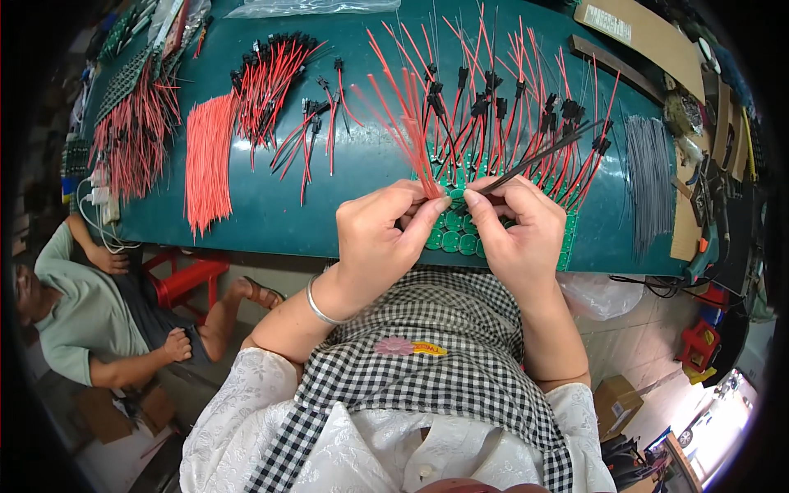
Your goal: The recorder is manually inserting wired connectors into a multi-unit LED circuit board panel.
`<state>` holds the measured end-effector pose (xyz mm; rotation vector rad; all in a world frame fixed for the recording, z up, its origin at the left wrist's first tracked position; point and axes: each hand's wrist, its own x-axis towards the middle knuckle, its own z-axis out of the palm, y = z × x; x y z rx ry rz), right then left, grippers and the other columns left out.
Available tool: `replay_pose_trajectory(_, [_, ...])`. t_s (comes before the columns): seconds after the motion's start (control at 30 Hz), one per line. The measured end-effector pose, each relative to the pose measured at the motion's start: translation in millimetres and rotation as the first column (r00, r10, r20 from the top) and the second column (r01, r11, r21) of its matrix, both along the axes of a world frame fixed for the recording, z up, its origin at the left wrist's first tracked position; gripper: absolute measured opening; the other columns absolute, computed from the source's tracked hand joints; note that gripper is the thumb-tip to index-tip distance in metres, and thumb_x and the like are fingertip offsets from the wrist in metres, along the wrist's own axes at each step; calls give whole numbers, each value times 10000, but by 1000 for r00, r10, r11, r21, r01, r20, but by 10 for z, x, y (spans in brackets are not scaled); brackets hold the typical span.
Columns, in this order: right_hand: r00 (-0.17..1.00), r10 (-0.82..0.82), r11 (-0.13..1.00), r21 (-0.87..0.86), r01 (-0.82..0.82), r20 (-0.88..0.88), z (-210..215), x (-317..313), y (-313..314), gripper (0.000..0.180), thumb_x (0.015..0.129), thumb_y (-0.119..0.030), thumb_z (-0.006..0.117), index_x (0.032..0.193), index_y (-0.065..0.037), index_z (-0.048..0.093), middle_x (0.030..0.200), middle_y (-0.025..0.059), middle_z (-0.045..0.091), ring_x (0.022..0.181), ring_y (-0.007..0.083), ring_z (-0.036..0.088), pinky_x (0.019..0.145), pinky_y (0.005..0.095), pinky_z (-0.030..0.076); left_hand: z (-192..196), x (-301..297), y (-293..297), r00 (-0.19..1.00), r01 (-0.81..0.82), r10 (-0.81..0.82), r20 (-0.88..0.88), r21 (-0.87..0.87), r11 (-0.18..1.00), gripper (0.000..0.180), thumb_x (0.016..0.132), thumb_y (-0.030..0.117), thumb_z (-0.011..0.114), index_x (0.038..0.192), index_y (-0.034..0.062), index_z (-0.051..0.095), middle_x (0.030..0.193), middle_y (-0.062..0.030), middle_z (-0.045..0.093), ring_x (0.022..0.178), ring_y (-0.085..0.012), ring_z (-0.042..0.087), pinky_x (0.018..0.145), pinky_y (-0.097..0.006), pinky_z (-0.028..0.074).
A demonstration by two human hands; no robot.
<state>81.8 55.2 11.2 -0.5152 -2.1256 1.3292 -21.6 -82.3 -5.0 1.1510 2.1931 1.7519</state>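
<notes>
My left hand is closed around a loose bundle of red wires, whose far ends fan out and look blurred. Pinched in my right hand is a thinner bundle of black wires, slanting up to the right. The two hands almost meet, thumbs facing, over a panel of small round green circuit boards. Red and black leads with black plug connectors stand up from the panel's far side. My fingers hide the wire ends and part of the boards.
On the green table lie a stack of red wires, a heap of connector leads and, rightward, dark grey wires. Wired boards hang together far left. A metal bar borders the right. Another person sits lower left by a red stool.
</notes>
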Motion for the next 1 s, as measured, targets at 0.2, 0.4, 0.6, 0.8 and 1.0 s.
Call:
replay_pose_trajectory(0.2, [987, 112, 992, 47, -118, 115, 76, -27, 11, 196, 850, 45, 728, 1045, 39, 713, 865, 98, 698, 711, 132, 675, 623, 252, 565, -42, -13, 4, 999, 6, -6, -31, 10, 1000, 107, 822, -24, 782, 910, -35, 723, 774, -112, 728, 539, -122, 642, 483, -251, 481])
replay_pose_trajectory(0.4, [999, 18, 1000, 16, -19, 47, 107, 55, 18, 211, 855, 40, 732, 1063, 34, 699, 871, 112, 699, 710, 147, 678, 607, 261, 566, -21, -4, 18, 999, 13, -15, -49, -28, 1000, 112, 825, -17, 780, 924, -20, 726, 746, -103, 720, 544, -139, 648, 483, -255, 475])
replay_pose_trajectory(0.6, [1000, -2, 977, -213, 0, -6, 61, 200, 79, 95, 855, 41, 744, 945, 63, 721, 936, 110, 730, 768, 143, 708, 636, 254, 584, 18, -31, -42, 994, 55, -67, -82, -137, 989, 167, 847, -41, 769, 1011, -47, 742, 850, -104, 763, 713, -110, 721, 591, -228, 554])
replay_pose_trajectory(0.8, [998, -57, 953, -299, 55, 0, 15, 213, 63, 71, 863, 29, 739, 924, 65, 732, 921, 115, 736, 764, 139, 708, 659, 254, 596, 3, -26, -8, 992, 45, -60, -113, -134, 990, 288, 848, -47, 762, 1134, -45, 721, 860, -113, 765, 719, -117, 724, 616, -230, 566])
replay_pose_trajectory(1.0, [999, -33, 967, -252, 38, 22, 10, 221, 42, 60, 863, 49, 723, 910, 80, 702, 907, 111, 724, 761, 128, 696, 664, 256, 588, 94, 6, -59, 991, -56, 50, -124, -40, 998, 196, 815, -2, 793, 1002, -26, 740, 807, -130, 742, 581, -175, 678, 531, -281, 521])
